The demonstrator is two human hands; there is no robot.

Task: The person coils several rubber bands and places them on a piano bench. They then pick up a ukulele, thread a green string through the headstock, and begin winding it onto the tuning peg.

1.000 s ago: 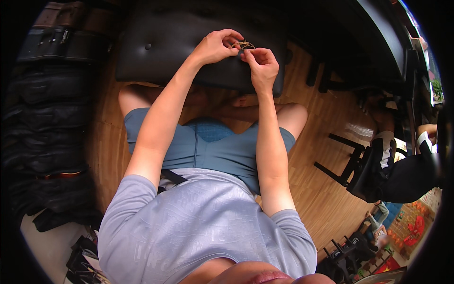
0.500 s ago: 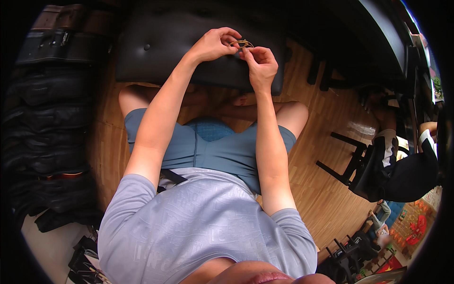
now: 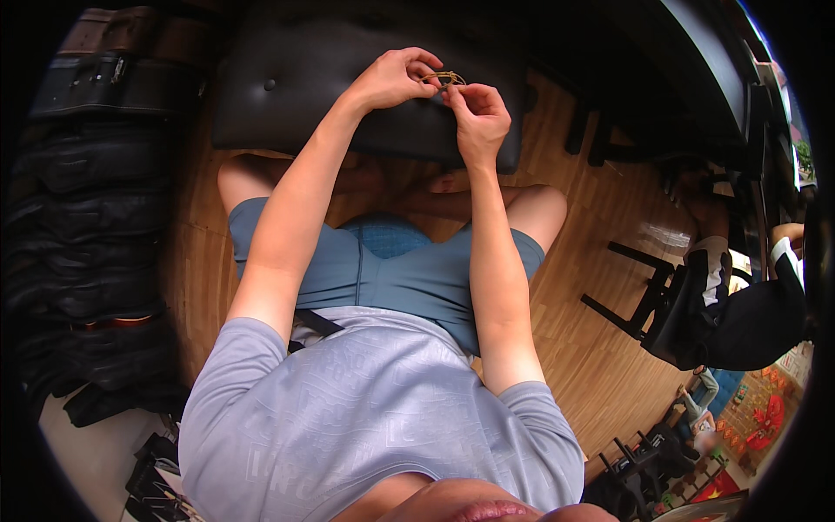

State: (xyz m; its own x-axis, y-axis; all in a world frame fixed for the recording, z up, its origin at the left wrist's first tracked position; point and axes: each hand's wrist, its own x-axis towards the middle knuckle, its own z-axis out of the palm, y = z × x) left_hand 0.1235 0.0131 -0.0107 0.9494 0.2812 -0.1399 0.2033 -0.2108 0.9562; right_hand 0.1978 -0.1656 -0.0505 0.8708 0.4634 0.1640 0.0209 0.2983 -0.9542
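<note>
Head view, left grip (image 3: pixel 393 80), right grip (image 3: pixel 482 117), golden coil (image 3: pixel 450 77) pinched between them

The fingers (image 3: pixel 424 57) partly hide a golden coil (image 3: pixel 450 77) too small to identify.

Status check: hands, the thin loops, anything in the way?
Left hand and right hand: fingers pinching. Thin gold-coloured loops: held between them, over dark padded bench. No obstruction visible at the hands.
</note>
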